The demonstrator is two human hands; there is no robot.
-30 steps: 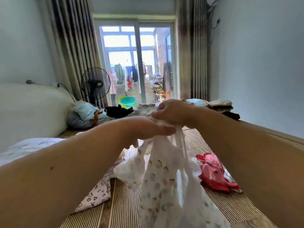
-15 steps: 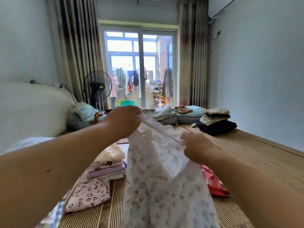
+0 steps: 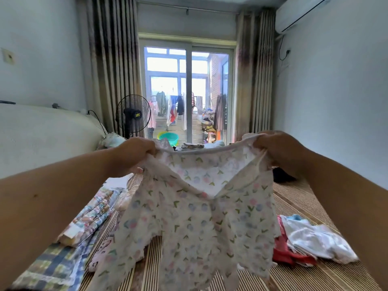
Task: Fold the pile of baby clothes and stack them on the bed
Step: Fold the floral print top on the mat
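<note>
A person holds a thin floral baby garment [image 3: 195, 217] spread in the air above the striped bed mat [image 3: 298, 202], left hand [image 3: 134, 154] and right hand [image 3: 279, 150] each gripping a shoulder. It appears ready for folding; next, laying it flat. Soft unfolded clothes [image 3: 310, 240] lie crumpled nearby.

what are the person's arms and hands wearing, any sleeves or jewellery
Nothing that shows. The left hand and right hand are ungloved. The left forearm and right forearm are bare, with no sleeve edge, watch or bracelet in view. The left forearm has one small mole-like spot.
</note>
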